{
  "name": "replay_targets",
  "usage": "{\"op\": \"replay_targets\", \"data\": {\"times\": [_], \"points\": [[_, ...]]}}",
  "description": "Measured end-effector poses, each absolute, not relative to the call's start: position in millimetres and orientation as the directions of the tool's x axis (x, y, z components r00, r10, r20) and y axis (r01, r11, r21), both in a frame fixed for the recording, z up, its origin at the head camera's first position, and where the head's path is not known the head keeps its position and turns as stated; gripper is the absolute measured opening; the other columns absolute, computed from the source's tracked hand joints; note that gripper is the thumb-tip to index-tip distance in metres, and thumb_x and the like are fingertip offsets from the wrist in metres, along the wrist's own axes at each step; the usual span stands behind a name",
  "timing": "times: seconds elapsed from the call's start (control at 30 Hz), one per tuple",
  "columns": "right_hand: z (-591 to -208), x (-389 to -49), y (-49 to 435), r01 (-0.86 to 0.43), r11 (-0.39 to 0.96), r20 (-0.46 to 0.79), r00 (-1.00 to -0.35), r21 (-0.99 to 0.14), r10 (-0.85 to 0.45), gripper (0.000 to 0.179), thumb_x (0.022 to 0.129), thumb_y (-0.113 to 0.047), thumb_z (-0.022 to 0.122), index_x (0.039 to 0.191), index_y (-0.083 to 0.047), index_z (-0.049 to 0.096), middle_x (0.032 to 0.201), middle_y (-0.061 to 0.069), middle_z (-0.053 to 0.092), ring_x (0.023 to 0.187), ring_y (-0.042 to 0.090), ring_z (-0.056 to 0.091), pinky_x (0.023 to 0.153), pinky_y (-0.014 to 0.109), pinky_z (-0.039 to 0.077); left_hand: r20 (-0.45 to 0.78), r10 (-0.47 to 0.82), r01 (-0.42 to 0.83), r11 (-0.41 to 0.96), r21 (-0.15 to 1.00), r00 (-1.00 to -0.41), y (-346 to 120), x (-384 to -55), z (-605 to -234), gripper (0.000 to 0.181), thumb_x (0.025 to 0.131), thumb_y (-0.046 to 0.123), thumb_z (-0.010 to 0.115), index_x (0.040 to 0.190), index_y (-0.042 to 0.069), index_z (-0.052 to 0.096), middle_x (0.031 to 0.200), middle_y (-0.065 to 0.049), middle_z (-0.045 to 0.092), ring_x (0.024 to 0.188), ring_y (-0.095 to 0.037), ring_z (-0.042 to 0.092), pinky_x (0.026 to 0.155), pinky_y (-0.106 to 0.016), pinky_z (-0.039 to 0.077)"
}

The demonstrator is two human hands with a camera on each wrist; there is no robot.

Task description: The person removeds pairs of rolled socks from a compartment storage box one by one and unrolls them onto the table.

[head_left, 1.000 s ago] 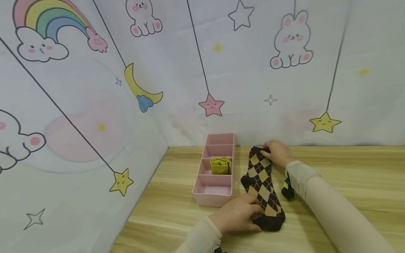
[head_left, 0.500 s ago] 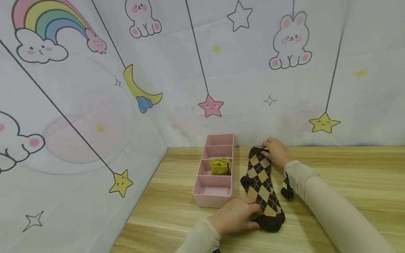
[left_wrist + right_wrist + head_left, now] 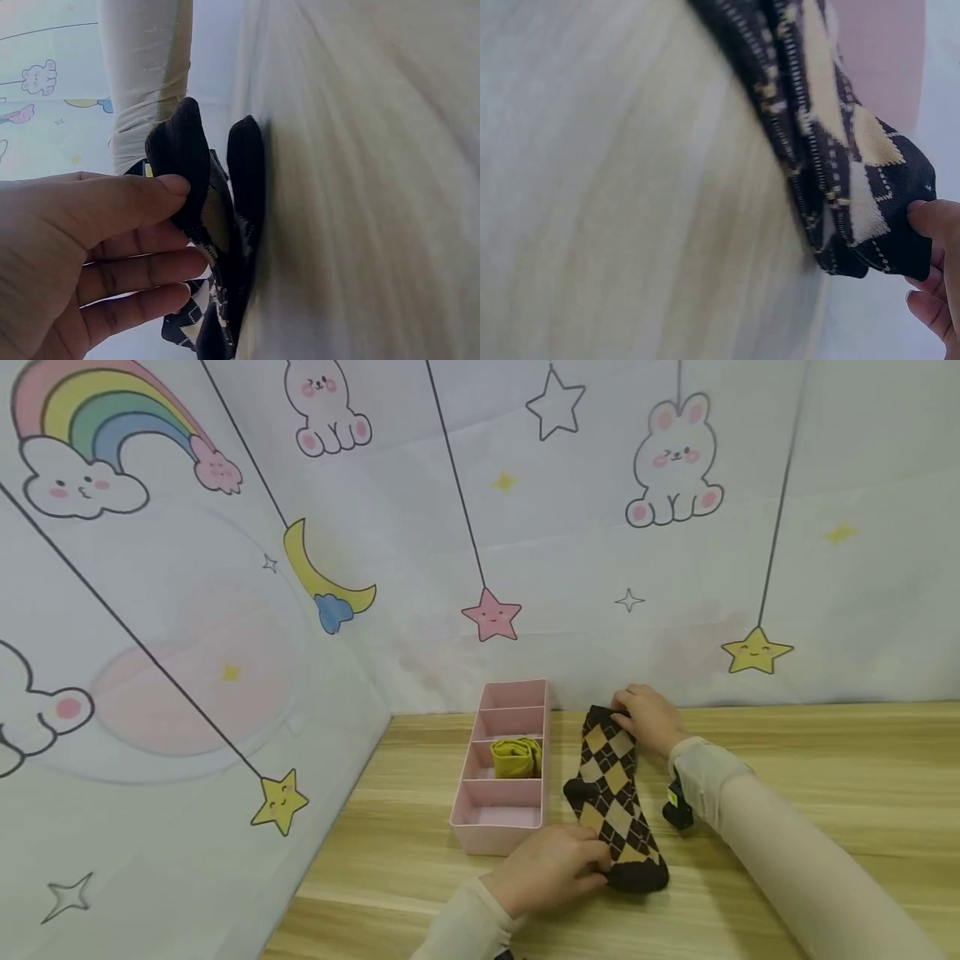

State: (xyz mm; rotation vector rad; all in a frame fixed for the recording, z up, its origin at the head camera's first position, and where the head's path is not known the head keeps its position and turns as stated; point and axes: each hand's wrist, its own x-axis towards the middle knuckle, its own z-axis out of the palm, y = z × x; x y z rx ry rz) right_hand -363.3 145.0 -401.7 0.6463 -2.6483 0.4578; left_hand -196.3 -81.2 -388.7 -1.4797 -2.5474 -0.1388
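Note:
A pair of argyle socks, black with tan and beige diamonds, lies lengthwise in front of the person, one sock over the other. At the near end, my left hand pinches the black toe of the top sock between thumb and fingers. In the left wrist view this toe is raised apart from the bottom sock's toe, which is against the table. At the far end my right hand pinches the dark cuff, thumb on top. Both sock layers show there, the upper cuff slightly lifted.
Left of the socks stands a pink divided box with several compartments; one holds a rolled mustard-yellow cloth. The wooden tabletop ends against a cartoon-printed backdrop at the back and left.
The toe end has lifted and shifted slightly away from the person with the left hand. My right hand keeps its hold on the cuff. The head view has turned a little.

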Motion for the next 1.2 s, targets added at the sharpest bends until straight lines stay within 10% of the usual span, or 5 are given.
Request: {"op": "replay_targets", "data": {"times": [0.47,1.2], "points": [[-378.6,-358.1,147.4,-0.5,0.833,0.439,-0.82,-0.238,-0.367,0.009,0.089,-0.011,0.067,0.093,-0.004,0.065,0.09,0.012,0.065,0.083,0.027,0.061,0.074,0.042,0.052,0.332,0.805,0.857,0.515,0.019,-0.491,-84.9,-194.0,-374.9,0.007,0.085,0.026,0.072,0.089,0.021,0.069,0.086,0.011,0.066,0.077,-0.001,0.06,0.07,-0.007,0.043],[-358.9,-349.0,190.2,-0.46,0.858,0.415,-0.843,-0.229,-0.341,0.008,0.088,-0.01,0.066,0.091,-0.002,0.064,0.091,0.014,0.065,0.085,0.028,0.061,0.076,0.044,0.051,0.564,0.751,0.901,0.432,-0.025,-0.344,-54.6,-189.8,-391.6,0.011,0.081,0.021,0.077,0.086,0.019,0.068,0.084,0.01,0.067,0.073,0.0,0.061,0.071,-0.008,0.046]]}}
